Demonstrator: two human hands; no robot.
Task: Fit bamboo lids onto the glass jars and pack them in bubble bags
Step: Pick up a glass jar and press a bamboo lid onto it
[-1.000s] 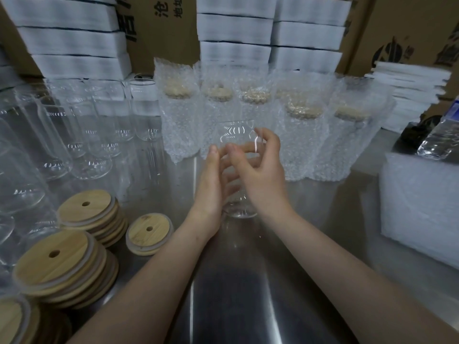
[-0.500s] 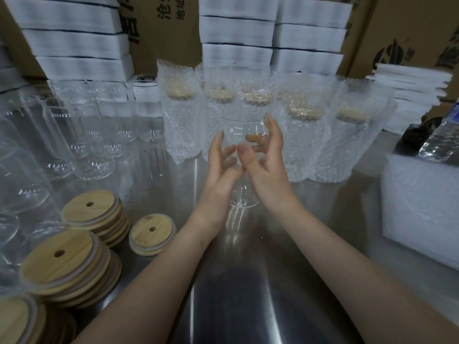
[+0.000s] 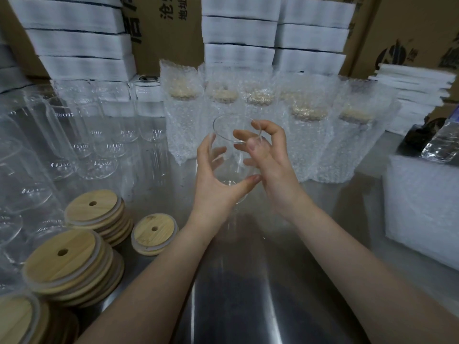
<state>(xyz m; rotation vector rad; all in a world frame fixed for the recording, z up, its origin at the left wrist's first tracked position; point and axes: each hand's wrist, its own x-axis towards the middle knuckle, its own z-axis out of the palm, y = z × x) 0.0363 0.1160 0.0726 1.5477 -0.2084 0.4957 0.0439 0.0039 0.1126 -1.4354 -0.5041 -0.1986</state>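
Note:
A clear glass jar [image 3: 229, 155] without a lid is held above the steel table [image 3: 248, 281], its open mouth tilted toward me. My left hand [image 3: 213, 180] cups its lower body, fingers curled round the glass and thumb under the base. My right hand [image 3: 268, 157] pinches the jar's rim and right side with curled fingers. Bamboo lids with a straw hole lie in stacks [image 3: 96, 214] at the left, and a short stack [image 3: 154, 233] sits closest to my left forearm. Several lidded jars in bubble bags [image 3: 308, 135] stand in a row behind my hands.
Several bare glass jars [image 3: 99, 135] crowd the left side. White foam sheets [image 3: 79, 43] and cardboard boxes [image 3: 169, 28] line the back. A pile of bubble bags [image 3: 422, 204] lies at the right, with a water bottle [image 3: 442, 140] behind it.
The jar has been lifted off the table and tipped so its mouth faces me. My left hand slid down toward the base while my right hand shifted up to the rim.

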